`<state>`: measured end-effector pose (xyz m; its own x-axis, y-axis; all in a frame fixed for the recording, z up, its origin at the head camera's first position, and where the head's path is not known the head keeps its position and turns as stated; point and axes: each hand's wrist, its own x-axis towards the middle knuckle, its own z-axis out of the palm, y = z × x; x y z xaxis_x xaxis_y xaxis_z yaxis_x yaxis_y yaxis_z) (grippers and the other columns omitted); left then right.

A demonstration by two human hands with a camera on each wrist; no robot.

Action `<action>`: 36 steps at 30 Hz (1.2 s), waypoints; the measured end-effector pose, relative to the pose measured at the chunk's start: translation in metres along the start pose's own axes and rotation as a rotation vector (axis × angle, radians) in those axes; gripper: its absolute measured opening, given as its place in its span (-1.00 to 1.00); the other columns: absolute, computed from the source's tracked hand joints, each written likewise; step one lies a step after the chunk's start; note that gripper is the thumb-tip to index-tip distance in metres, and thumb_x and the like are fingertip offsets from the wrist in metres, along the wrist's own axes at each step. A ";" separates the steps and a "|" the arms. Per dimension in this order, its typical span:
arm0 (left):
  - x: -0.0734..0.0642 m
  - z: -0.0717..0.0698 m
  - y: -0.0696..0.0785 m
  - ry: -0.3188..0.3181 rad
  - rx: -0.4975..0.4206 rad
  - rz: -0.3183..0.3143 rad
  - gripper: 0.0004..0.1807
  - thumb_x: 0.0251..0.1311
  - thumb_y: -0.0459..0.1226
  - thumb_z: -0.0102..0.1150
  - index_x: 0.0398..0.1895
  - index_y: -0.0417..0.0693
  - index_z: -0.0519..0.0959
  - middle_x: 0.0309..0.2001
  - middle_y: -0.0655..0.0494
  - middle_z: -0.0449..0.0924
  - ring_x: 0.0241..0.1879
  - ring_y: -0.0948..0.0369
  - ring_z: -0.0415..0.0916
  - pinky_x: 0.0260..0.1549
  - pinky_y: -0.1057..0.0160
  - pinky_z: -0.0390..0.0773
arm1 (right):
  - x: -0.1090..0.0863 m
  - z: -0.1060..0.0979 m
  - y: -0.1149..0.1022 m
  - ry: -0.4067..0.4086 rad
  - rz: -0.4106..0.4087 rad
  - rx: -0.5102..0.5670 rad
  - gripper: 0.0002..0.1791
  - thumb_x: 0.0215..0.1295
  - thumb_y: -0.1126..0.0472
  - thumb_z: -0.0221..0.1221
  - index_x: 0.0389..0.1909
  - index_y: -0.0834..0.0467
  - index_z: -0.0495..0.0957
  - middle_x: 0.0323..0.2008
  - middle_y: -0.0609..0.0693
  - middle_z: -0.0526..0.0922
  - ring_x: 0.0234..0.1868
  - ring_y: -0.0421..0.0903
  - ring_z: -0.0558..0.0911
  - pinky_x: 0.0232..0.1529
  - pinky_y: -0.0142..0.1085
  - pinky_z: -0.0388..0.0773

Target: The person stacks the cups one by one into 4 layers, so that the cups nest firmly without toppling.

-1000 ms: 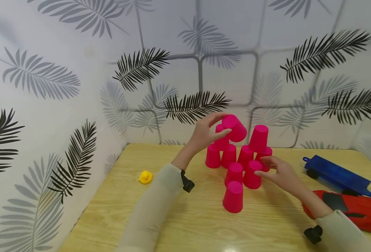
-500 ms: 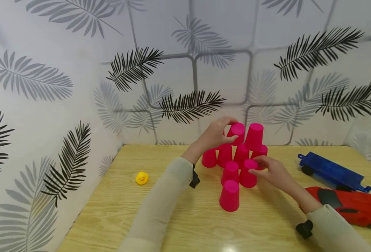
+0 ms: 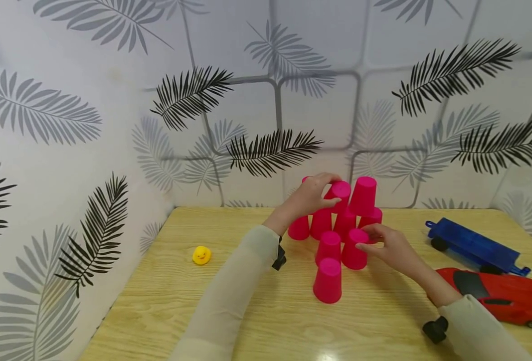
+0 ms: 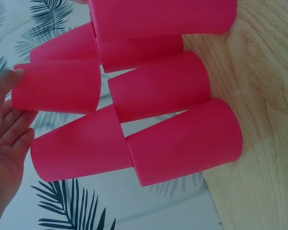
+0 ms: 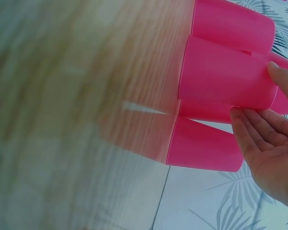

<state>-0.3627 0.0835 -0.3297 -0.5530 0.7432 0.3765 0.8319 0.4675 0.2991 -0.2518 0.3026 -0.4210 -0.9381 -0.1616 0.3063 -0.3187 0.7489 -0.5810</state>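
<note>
Upside-down pink plastic cups are stacked toward the back of the table. My left hand [image 3: 308, 196] holds one pink cup [image 3: 339, 196] by its upper end, in the second layer between two other raised cups. In the left wrist view its thumb lies on that cup [image 4: 57, 86] with the fingers beneath. My right hand [image 3: 389, 248] grips a lower pink cup [image 3: 355, 250] standing on the table, thumb on one side and fingers on the other. Another raised cup [image 3: 363, 195] stands at the right. The front cup [image 3: 327, 282] stands nearest me.
A yellow toy duck [image 3: 201, 255] sits at the left of the wooden table [image 3: 157, 311]. At the right lie a blue toy trailer [image 3: 475, 245] and a red toy car [image 3: 505, 298]. A leaf-patterned wall [image 3: 247, 115] rises directly behind the table.
The left hand has lowered its cup from a tilted position above the stack to upright in the second layer. The right hand keeps its grip on the lower cup. The head view shifted slightly.
</note>
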 end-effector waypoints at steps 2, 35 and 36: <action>0.000 0.001 -0.001 -0.009 0.007 -0.009 -0.47 0.25 -0.20 0.27 0.24 -0.16 0.41 0.21 -0.01 0.51 0.23 0.15 0.48 0.25 0.32 0.50 | 0.000 0.000 0.000 -0.003 0.002 0.002 -0.47 0.18 0.08 0.36 0.05 0.34 0.52 -0.09 0.26 0.68 -0.12 0.15 0.69 -0.07 0.04 0.69; 0.011 0.003 0.009 0.005 0.465 -0.113 -0.49 0.36 -0.02 0.11 0.26 -0.08 0.47 0.20 0.08 0.57 0.27 0.22 0.47 0.50 0.24 0.17 | -0.004 -0.001 0.001 0.006 -0.015 0.001 -0.47 0.18 0.10 0.36 0.06 0.34 0.51 -0.08 0.28 0.68 -0.11 0.17 0.70 -0.04 0.08 0.68; 0.011 0.003 0.009 0.003 0.477 -0.118 -0.49 0.36 -0.02 0.11 0.27 -0.08 0.47 0.20 0.08 0.57 0.27 0.22 0.47 0.50 0.24 0.17 | -0.004 0.000 0.001 0.006 -0.015 0.001 -0.47 0.18 0.10 0.36 0.06 0.35 0.51 -0.08 0.28 0.68 -0.11 0.17 0.70 -0.04 0.08 0.68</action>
<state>-0.3610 0.0975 -0.3257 -0.6440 0.6713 0.3669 0.6918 0.7158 -0.0954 -0.2480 0.3045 -0.4227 -0.9323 -0.1695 0.3195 -0.3334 0.7454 -0.5772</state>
